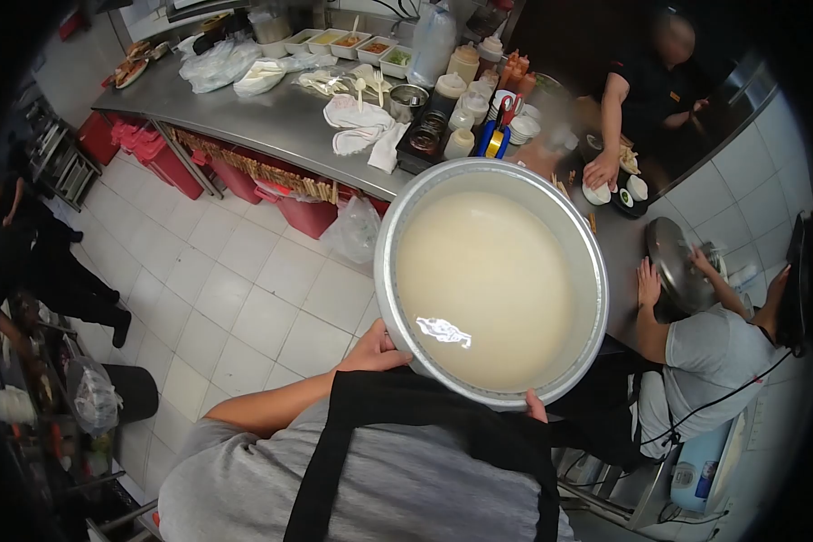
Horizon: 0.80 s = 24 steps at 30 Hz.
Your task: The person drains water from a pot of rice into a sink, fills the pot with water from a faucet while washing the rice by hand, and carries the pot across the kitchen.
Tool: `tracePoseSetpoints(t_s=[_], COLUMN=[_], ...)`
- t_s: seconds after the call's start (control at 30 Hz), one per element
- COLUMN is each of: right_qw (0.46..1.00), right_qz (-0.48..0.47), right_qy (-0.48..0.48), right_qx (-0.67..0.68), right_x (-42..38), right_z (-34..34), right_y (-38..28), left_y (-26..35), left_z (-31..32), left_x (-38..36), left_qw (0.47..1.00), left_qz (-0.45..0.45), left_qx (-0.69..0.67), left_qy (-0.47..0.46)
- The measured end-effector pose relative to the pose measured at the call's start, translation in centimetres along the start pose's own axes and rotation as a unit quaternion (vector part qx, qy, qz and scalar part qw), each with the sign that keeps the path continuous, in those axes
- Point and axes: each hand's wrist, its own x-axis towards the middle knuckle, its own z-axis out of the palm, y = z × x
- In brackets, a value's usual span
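A large round metal pot, holding a smooth cream-coloured liquid, is held out in front of my black apron. The liquid's surface catches a bright reflection near the front. My left hand is closed on the pot's near left side, with its lower fingers hidden beneath. Only the thumb of my right hand shows, pressed at the near right rim; the rest is behind the pot and apron. The pot looks close to level and covers part of the counter edge.
A steel counter carries sauce bottles, food trays and white cloths. Red bins stand below it. One co-worker reaches over bowls; another handles a metal lid at right. A black bin stands left.
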Motion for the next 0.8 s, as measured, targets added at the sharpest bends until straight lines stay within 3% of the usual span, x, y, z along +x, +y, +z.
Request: tracePoseSetpoints(t_s=[0.07, 0.13, 0.17, 0.23, 0.43, 0.5, 0.53, 0.63, 0.8], right_qw=[0.995, 0.990, 0.984, 0.981, 0.916, 0.953, 0.945, 0.939, 0.936], right_qz=[0.044, -0.006, -0.081, -0.084, -0.201, -0.275, -0.306, -0.288, -0.295], right_qy=[0.021, 0.003, -0.024, -0.012, 0.166, 0.114, 0.084, 0.117, 0.131], right_qx=[-0.086, -0.143, -0.158, -0.176, -0.304, -0.055, 0.074, 0.146, 0.141], right_x=[2.5, 0.3, -3.3, -4.3, -0.9, 1.3, 2.2, 2.4, 2.3], right_z=[-6.2, -5.0, -1.3, 0.1, -3.1, -1.3, -0.2, 2.3, 2.8], right_y=[0.0, 0.0, -2.2, -3.7, -5.5, -5.9, -6.1, -7.4, -7.7], left_y=[-0.3, -0.2, -0.2, -0.1, 0.6, 0.8, 0.6, 0.0, 0.6], left_z=[-0.2, -0.1, 0.0, 0.0, 0.9, 1.0, 0.7, 0.2, 0.5], left_x=[0.1, 0.1, 0.0, -0.2, -0.2, -0.2, -0.2, -0.1, -0.3], left_qw=[1.000, 1.000, 1.000, 1.000, 1.000, 0.999, 1.000, 0.999, 0.999], left_qz=[-0.004, -0.004, -0.004, -0.011, -0.022, -0.025, -0.016, -0.009, -0.033], left_qx=[0.006, 0.004, 0.004, -0.014, -0.018, -0.018, -0.021, -0.021, 0.009], left_qy=[-0.002, 0.000, 0.001, -0.005, -0.010, -0.014, -0.017, -0.022, -0.025])
